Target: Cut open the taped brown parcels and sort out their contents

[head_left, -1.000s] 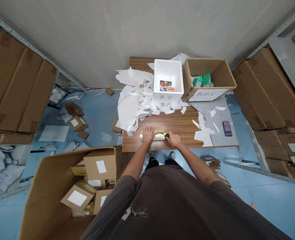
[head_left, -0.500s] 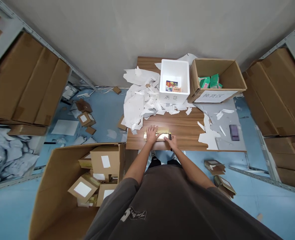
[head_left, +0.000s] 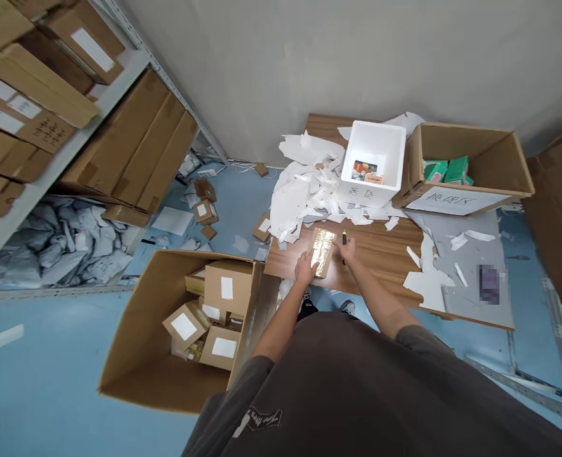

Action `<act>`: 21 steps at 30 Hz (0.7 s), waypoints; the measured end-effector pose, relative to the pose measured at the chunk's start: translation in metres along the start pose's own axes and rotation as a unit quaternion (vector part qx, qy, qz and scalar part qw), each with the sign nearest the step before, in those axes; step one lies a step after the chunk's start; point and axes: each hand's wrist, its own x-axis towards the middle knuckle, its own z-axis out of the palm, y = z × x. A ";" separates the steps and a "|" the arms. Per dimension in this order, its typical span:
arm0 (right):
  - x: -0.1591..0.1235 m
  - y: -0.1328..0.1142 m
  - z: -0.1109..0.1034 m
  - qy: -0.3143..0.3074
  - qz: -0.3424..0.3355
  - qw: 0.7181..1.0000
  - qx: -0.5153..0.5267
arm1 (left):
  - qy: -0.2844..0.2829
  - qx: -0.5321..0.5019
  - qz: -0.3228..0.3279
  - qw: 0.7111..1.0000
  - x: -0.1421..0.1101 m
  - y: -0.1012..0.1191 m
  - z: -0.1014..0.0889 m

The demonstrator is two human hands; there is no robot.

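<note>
A small cardboard box with shiny tape along its top lies on the brown wooden table near its front edge, its long side running away from me. My left hand is closed on the box's near left corner, thumb over the top. Just right of the box, my right hand grips a slim black tool with a yellow tip, apparently a utility knife, pointing away from me. Whether a blade is out is too small to tell.
Torn white paper heaps at the table's left. Behind stand a white bin with small packs and a carton with green boxes. A large open carton of parcels sits left of the table, beside shelves.
The small box has turned from lying crosswise to pointing away from me, and my left hand has shifted to its near corner. The camera view has swung left.
</note>
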 end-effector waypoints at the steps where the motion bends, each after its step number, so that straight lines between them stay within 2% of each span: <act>1: -0.007 0.008 -0.004 0.000 -0.004 1.000 0.018 | 0.003 -0.011 0.002 1.000 0.001 -0.002 0.000; 5: -0.041 0.041 -0.015 -0.020 0.015 0.993 0.115 | 0.007 -0.034 0.001 0.999 0.006 -0.006 0.004; 10: -0.067 0.063 -0.020 -0.074 0.090 0.959 0.258 | 0.012 -0.050 0.019 0.999 0.008 -0.006 0.015; 18: -0.072 0.072 -0.025 -0.113 0.106 0.941 0.299 | 0.003 -0.068 0.006 0.998 0.009 -0.012 0.027; 21: -0.066 0.080 -0.034 -0.092 0.103 0.940 0.312 | 0.005 -0.061 -0.001 0.998 0.010 -0.011 0.028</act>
